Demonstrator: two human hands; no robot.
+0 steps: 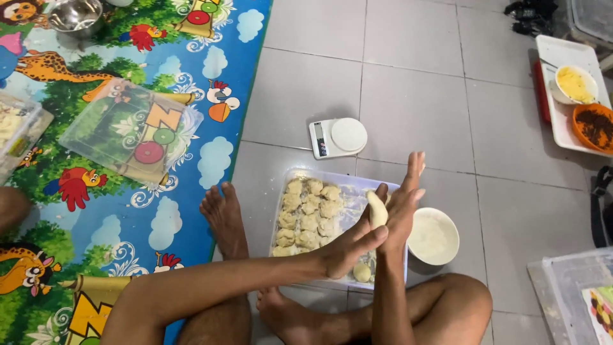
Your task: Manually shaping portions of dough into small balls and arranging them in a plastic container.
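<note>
Rolling step under way: left hand and right hand press palm to palm, fingers stretched flat, squeezing a dough piece above the clear tray of portions on the floor. Next, I'd judge, it calls for an even roll.

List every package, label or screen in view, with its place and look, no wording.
Kitchen scale: on the floor tiles beyond the dough tray, white, round platform, small grey screen at its left.
Clear plastic lid: on the play mat, rectangular, transparent.
No packages or labels visible.
</note>
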